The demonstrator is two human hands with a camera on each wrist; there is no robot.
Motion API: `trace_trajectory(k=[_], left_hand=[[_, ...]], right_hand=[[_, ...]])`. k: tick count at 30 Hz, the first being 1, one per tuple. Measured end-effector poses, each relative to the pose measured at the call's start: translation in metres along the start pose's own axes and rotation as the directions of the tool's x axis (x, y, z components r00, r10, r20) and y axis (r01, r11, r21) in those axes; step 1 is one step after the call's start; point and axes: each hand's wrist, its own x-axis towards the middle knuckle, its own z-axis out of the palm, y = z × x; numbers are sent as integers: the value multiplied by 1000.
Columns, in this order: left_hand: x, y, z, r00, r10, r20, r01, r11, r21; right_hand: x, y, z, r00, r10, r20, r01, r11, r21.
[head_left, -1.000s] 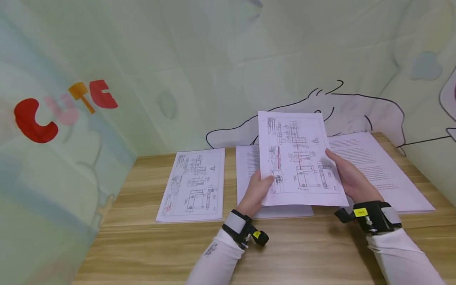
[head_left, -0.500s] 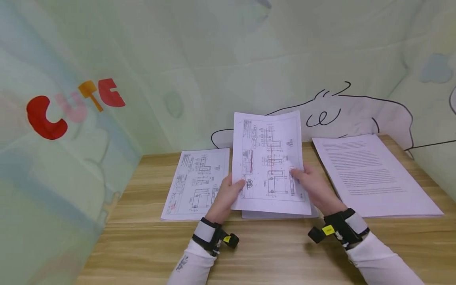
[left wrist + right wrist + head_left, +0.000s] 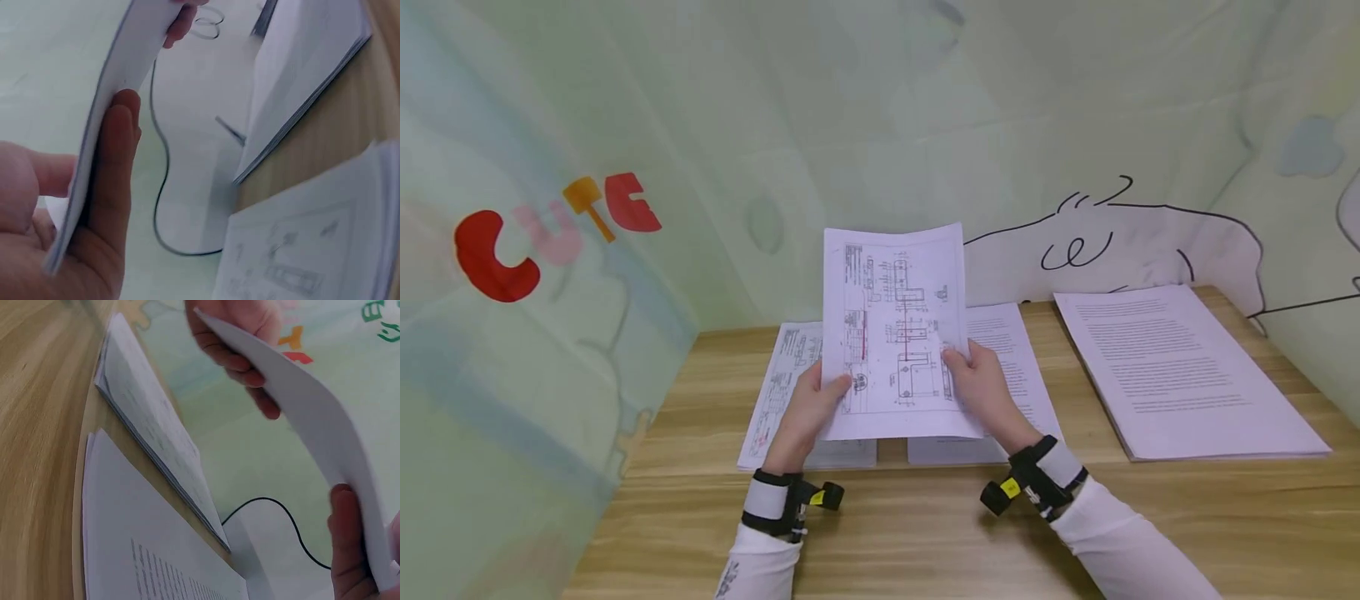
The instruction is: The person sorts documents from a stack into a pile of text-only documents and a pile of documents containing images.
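Both hands up in front of me now, both pinching! My left hand [image 3: 807, 410] has its left thumb [image 3: 837, 387] in front, its fingers [image 3: 112, 165] behind. Over to my right hand [image 3: 988, 387], a touch higher: right thumb [image 3: 956, 362] in front too, pointing in toward the other, hands well apart. My left forearm [image 3: 758, 560] rises from below its grip, while my right forearm [image 3: 1131, 537] slants in from lower right.

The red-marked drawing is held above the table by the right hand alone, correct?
Not alone: the head view shows the left hand gripping the red-marked drawing at its other side, along with the right hand. It is indeed held above the table.
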Motion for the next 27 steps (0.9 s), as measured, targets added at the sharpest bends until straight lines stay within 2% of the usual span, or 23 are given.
trace_trajectory(k=[5,8,12,17,21,24,27], left_hand=[[-5,0,-21,995,1,-101,12,992,129],[-4,-8,-32,987,11,-161,15,987,159],[-4,-18,-46,974,29,-223,15,981,193],[-4,-30,-63,967,28,-254,35,971,238],[-4,-37,-75,962,-44,-271,113,963,245],[-4,-43,-83,949,-123,-289,198,949,245],[-4,-50,-91,940,-180,-290,256,933,252]], right_hand=[[2,-2,28,993,-116,-22,116,993,4],[2,-3,44,988,-150,-41,150,989,1],[2,-5,64,987,-151,-49,150,989,-7],[3,-5,85,994,-111,-23,110,993,-37],[4,-2,99,998,-60,36,63,993,-99],[4,3,110,995,-15,96,31,984,-174],[3,7,121,992,17,125,13,973,-230]])
